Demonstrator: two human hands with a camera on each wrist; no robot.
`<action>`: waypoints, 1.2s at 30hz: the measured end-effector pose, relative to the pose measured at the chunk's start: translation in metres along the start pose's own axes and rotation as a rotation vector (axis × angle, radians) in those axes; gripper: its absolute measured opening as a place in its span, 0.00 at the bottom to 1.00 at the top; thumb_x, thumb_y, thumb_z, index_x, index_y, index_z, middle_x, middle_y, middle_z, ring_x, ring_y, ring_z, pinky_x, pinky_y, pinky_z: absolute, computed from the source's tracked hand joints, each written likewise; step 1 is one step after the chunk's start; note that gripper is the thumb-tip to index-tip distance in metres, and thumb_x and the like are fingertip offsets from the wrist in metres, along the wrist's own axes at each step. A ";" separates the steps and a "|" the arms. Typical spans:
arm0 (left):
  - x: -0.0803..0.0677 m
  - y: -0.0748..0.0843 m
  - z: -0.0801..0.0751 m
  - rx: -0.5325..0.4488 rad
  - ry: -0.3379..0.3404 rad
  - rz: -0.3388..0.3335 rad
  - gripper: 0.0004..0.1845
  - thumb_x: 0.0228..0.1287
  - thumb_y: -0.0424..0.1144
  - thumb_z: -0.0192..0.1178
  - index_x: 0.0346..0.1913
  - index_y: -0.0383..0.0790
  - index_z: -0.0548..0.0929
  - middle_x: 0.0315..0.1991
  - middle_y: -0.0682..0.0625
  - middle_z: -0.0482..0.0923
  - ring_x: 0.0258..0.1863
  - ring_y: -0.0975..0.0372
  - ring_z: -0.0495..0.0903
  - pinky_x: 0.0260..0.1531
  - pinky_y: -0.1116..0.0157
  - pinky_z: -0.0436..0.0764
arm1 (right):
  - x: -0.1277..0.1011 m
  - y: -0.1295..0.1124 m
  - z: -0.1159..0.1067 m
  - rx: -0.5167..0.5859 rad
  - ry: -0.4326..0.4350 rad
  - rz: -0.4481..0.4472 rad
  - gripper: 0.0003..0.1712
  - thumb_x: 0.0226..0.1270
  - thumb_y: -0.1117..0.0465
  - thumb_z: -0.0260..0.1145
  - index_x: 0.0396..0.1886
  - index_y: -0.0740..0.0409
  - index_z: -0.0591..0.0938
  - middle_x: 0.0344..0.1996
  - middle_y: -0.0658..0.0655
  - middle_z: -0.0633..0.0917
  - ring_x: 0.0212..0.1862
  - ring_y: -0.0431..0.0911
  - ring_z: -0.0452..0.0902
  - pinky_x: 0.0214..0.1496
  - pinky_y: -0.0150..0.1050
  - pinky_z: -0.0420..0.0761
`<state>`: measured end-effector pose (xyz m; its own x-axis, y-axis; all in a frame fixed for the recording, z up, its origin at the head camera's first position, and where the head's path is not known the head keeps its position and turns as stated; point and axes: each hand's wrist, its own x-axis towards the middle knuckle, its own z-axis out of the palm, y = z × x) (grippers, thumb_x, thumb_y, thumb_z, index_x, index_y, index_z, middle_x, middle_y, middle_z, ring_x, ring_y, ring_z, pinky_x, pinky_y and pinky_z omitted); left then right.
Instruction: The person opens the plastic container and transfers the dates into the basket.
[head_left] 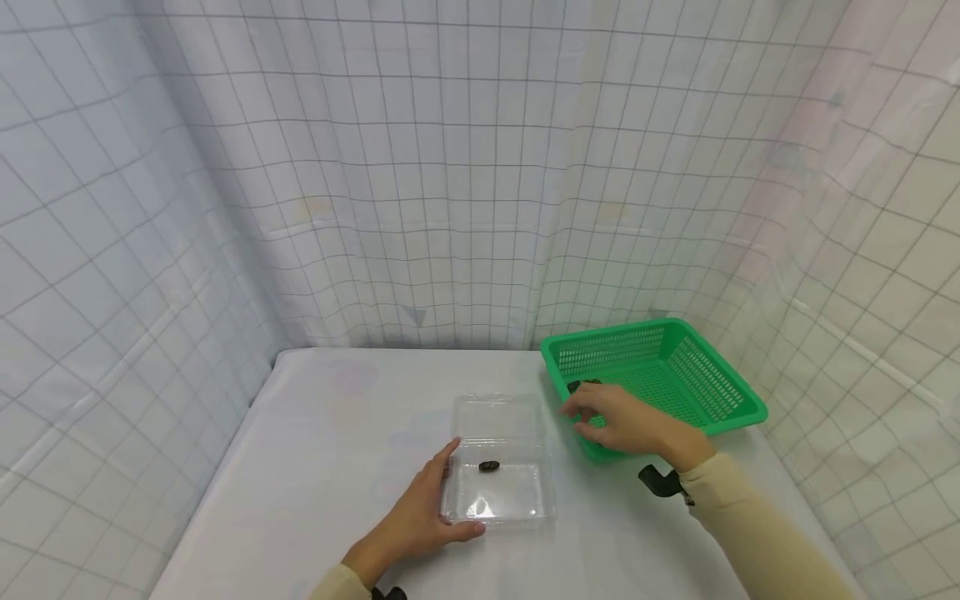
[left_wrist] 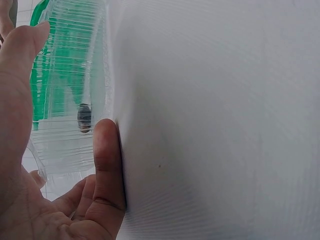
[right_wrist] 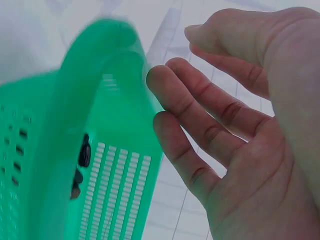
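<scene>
A clear plastic clamshell box lies on the table with its lid folded back. Inside it is one small dark oval object, glossy, its kind unclear. My left hand rests against the box's left side, thumb along the front edge, the other fingers fairly straight. In the left wrist view, the finger nearest the tabletop touches the box wall. My right hand hovers by the near left rim of a green basket, fingers loosely bent. The right wrist view shows nothing held. Several small dark pieces lie in the basket.
A white cloth covers the table. Grid-patterned white curtains enclose it at the back and both sides. The basket stands at the back right, close to the right curtain.
</scene>
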<state>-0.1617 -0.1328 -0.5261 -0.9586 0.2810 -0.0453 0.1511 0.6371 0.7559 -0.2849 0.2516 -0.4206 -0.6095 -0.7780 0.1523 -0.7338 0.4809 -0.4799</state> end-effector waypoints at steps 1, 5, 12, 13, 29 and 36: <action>0.000 0.000 0.000 -0.004 -0.003 -0.006 0.75 0.58 0.63 0.90 0.97 0.49 0.50 0.84 0.35 0.72 0.80 0.42 0.77 0.77 0.32 0.78 | 0.002 -0.002 0.002 -0.008 0.000 -0.012 0.16 0.83 0.70 0.73 0.64 0.57 0.92 0.51 0.53 0.92 0.50 0.42 0.91 0.56 0.46 0.93; 0.001 0.000 -0.001 -0.006 -0.006 -0.012 0.75 0.58 0.64 0.90 0.97 0.49 0.50 0.84 0.35 0.72 0.80 0.43 0.77 0.77 0.32 0.78 | 0.007 -0.011 0.008 0.001 -0.002 -0.045 0.15 0.84 0.69 0.73 0.64 0.55 0.92 0.54 0.51 0.92 0.50 0.40 0.90 0.55 0.44 0.93; 0.001 0.000 -0.001 -0.008 -0.002 -0.003 0.75 0.57 0.63 0.90 0.97 0.47 0.51 0.81 0.36 0.74 0.78 0.46 0.78 0.75 0.35 0.80 | 0.019 -0.023 0.024 0.014 -0.050 -0.069 0.15 0.86 0.67 0.72 0.65 0.54 0.91 0.57 0.51 0.92 0.49 0.35 0.89 0.56 0.37 0.90; 0.001 0.000 -0.001 -0.009 -0.004 -0.007 0.75 0.57 0.63 0.90 0.97 0.48 0.51 0.82 0.36 0.74 0.78 0.46 0.77 0.75 0.36 0.80 | 0.021 -0.025 0.026 0.009 -0.062 -0.069 0.15 0.86 0.67 0.72 0.65 0.53 0.92 0.56 0.50 0.92 0.49 0.35 0.89 0.56 0.36 0.90; 0.001 0.000 0.001 0.001 -0.011 -0.020 0.73 0.59 0.65 0.89 0.97 0.52 0.52 0.85 0.36 0.72 0.81 0.43 0.77 0.75 0.32 0.79 | 0.057 -0.043 0.072 0.025 -0.261 -0.044 0.18 0.88 0.61 0.73 0.70 0.56 0.90 0.64 0.56 0.91 0.62 0.44 0.92 0.67 0.38 0.89; 0.001 0.002 0.000 -0.009 -0.013 -0.018 0.73 0.59 0.65 0.88 0.98 0.52 0.51 0.87 0.34 0.69 0.83 0.41 0.75 0.77 0.31 0.77 | 0.068 -0.045 0.087 0.020 -0.317 -0.037 0.19 0.88 0.60 0.73 0.72 0.55 0.89 0.67 0.53 0.90 0.66 0.44 0.91 0.72 0.36 0.86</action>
<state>-0.1625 -0.1313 -0.5253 -0.9581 0.2784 -0.0674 0.1313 0.6360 0.7604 -0.2673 0.1421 -0.4635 -0.4565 -0.8834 -0.1056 -0.7454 0.4446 -0.4967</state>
